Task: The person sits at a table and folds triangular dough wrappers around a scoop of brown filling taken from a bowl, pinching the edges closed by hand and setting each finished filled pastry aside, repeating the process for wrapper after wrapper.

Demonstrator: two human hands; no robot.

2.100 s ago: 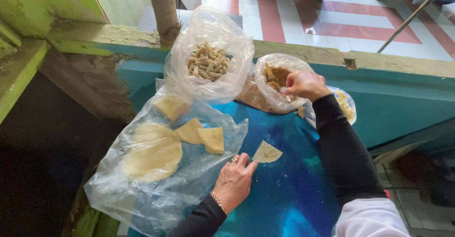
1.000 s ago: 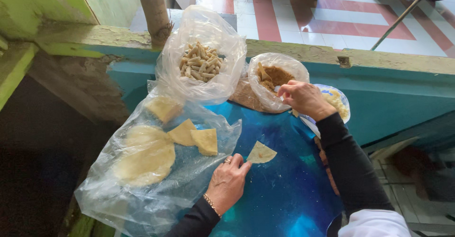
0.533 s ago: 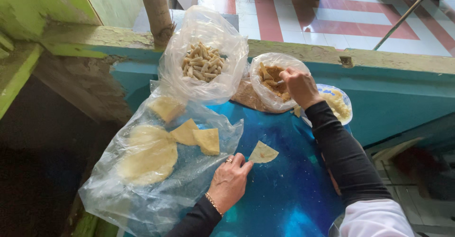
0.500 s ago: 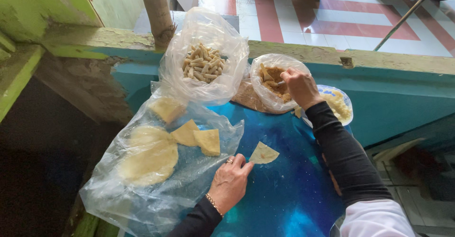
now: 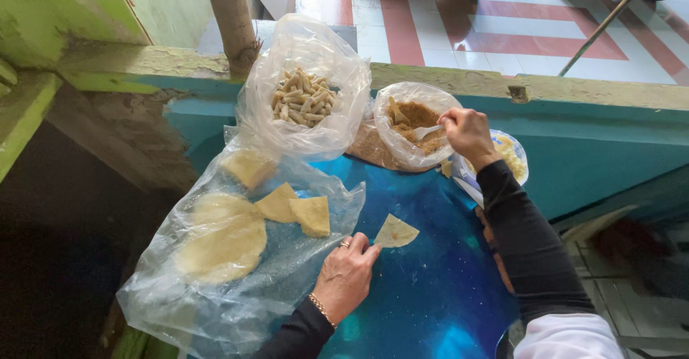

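**Dough triangle held on blue surface; spoon in filling bag**

While the left hand [image 5: 346, 278] rests palm-down at lower centre of the frame, its fingertips [image 5: 372, 250] press the near corner of a small triangular dough piece [image 5: 395, 232], which lies flat on the glossy blue surface [image 5: 430, 287]. Fingers loosely together, not spread; a ring and a beaded bracelet are visible. Dark sleeve enters from the bottom edge.

Left of that hand, in the lower left of the frame: a clear plastic sheet [image 5: 215, 309] spread over the surface. On it lie a round dough disc [image 5: 222, 248] and, just beside it towards the centre, two cut triangular pieces [image 5: 298, 210] touching each other. A further pale piece [image 5: 247, 166] lies under a fold of the plastic above them.

Right of centre, further up: the right hand [image 5: 466, 133] is closed in a pinch on the handle of a white spoon [image 5: 425, 131]. The spoon's bowl is inside an open clear bag of brown crumbly filling [image 5: 413, 118]. Just behind the wrist, a small bowl of pale yellow food [image 5: 513, 159], partly hidden by the arm.

Upper centre: a larger open clear bag of short pale rolled sticks [image 5: 301, 97], touching the filling bag.

Behind both: a worn green-and-teal ledge [image 5: 574, 90], a wooden post [image 5: 231, 14] in the upper left, and a red-and-white tiled floor [image 5: 502, 21] along the top.
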